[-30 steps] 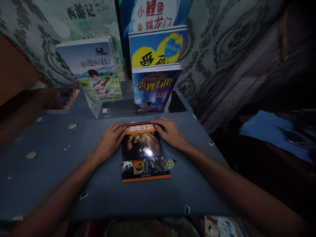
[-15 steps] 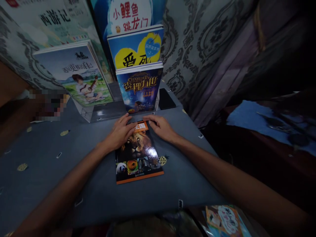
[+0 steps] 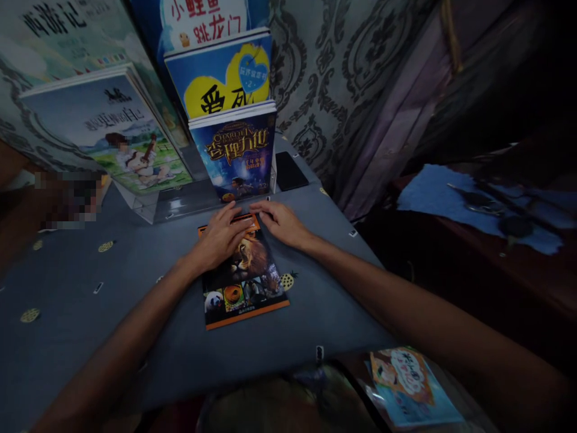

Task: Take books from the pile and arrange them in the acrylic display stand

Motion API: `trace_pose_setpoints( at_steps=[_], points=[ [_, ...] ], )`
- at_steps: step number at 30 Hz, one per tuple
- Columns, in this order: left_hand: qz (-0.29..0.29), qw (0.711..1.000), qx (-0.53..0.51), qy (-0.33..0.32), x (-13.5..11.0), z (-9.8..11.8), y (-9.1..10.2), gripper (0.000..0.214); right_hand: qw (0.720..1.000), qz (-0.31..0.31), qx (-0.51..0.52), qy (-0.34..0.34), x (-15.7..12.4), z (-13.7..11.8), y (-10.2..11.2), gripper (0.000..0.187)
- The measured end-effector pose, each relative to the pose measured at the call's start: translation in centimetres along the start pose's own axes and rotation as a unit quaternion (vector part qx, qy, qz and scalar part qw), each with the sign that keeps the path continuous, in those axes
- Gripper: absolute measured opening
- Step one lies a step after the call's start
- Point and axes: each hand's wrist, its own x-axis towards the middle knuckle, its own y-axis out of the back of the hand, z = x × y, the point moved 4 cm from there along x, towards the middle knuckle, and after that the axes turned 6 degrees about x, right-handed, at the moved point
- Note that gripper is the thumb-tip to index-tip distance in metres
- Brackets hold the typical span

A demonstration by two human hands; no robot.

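Observation:
A dark book with a lion on its cover and orange edges (image 3: 246,307) lies flat on the grey tablecloth. Across its upper left part rests my left hand (image 3: 219,240), fingers stretched out and covering much of the title strip. At the book's top right corner is my right hand (image 3: 283,222), palm down with the fingers extended; whether it presses on the cover or just beside it I cannot tell. Just beyond my fingertips, a blue book with gold lettering (image 3: 237,153) stands upright in a clear display stand (image 3: 180,201).
More upright books stand behind, including a guitar-player cover (image 3: 144,162) and a yellow-heart cover (image 3: 225,78). A black phone-like slab (image 3: 291,171) lies right of the stand. A packaged booklet (image 3: 410,385) sits below the table's front edge. Blue cloth (image 3: 433,201) lies at right.
The view has shifted, so the scene sits further left. My left hand covers more of the title strip, and my right hand is closer to the book's top corner.

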Motion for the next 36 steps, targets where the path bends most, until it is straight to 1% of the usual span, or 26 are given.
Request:
trace_pose_setpoints(
  at_steps=[6, 11, 13, 15, 17, 18, 21, 24, 33, 36],
  points=[
    [-0.029, 0.998, -0.031, -0.037, -1.3, 2.6, 0.7, 0.036, 1.0, -0.005, -0.021, 0.001, -0.1, -0.7, 0.0, 0.038],
    [-0.058, 0.995, -0.047, -0.071, -2.9, 5.5, 1.7, 0.04, 1.0, -0.001, -0.029, 0.003, -0.2, -0.7, -0.1, 0.039],
    [-0.08, 0.993, -0.037, -0.084, -3.7, 6.8, 2.3, 0.05, 0.999, 0.002, -0.033, 0.012, -0.3, -0.7, -0.1, 0.038],
    [-0.106, 0.99, -0.016, -0.092, -4.5, 8.0, 2.6, 0.066, 0.999, 0.004, -0.038, 0.017, -0.3, -0.7, -0.2, 0.037],
    [-0.125, 0.987, 0.004, -0.096, -5.2, 8.8, 2.8, 0.078, 0.999, 0.007, -0.036, 0.02, -0.3, -0.7, -0.1, 0.037],
    [-0.132, 0.986, 0.014, -0.098, -5.5, 9.0, 2.8, 0.081, 0.999, 0.007, -0.033, 0.021, -0.3, -0.7, -0.1, 0.036],
    [-0.142, 0.985, 0.036, -0.097, -5.8, 9.2, 2.6, 0.075, 1.0, 0.005, -0.023, 0.021, -0.3, -0.6, -0.1, 0.037],
    [-0.135, 0.985, 0.047, -0.094, -5.4, 8.9, 2.2, 0.069, 1.0, 0.005, -0.016, 0.019, -0.2, -0.3, 0.0, 0.038],
    [-0.119, 0.987, 0.056, -0.094, -3.5, 7.3, 1.2, 0.067, 1.0, -0.006, -0.005, 0.019, 0.0, 0.4, 0.2, 0.041],
    [-0.125, 0.986, 0.061, -0.094, -3.1, 7.1, 1.1, 0.067, 1.0, -0.005, -0.008, 0.024, 0.0, 0.6, 0.2, 0.041]
  ],
)
